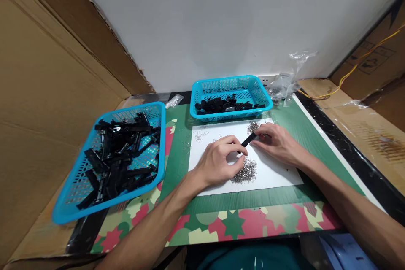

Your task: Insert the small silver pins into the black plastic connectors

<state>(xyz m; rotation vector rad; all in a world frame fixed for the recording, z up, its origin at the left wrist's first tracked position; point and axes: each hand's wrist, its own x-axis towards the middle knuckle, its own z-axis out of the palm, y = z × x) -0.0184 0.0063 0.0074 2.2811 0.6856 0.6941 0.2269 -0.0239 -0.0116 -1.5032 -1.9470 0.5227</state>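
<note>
A narrow black plastic part (249, 139) is held at a slant above a white sheet (275, 177). My right hand (276, 142) pinches its upper end between thumb and fingers. At the lower end, my left hand (221, 158) has its fingers curled over the part, with thumb and index close together. Whether those fingertips also hold a tiny metal piece cannot be made out. Just below them lies a pile of small metal springs or clips (246, 172). A smaller pile of similar metal pieces (253, 127) sits by my right fingertips.
At left stands a blue basket (162, 147) of long black plastic parts. Another blue basket (230, 117) at the back holds smaller black pieces. Loose metal bits (198, 137) are scattered on the sheet's left. Plastic bags (281, 86) lie near the wall; yellow wire (344, 78) runs at right.
</note>
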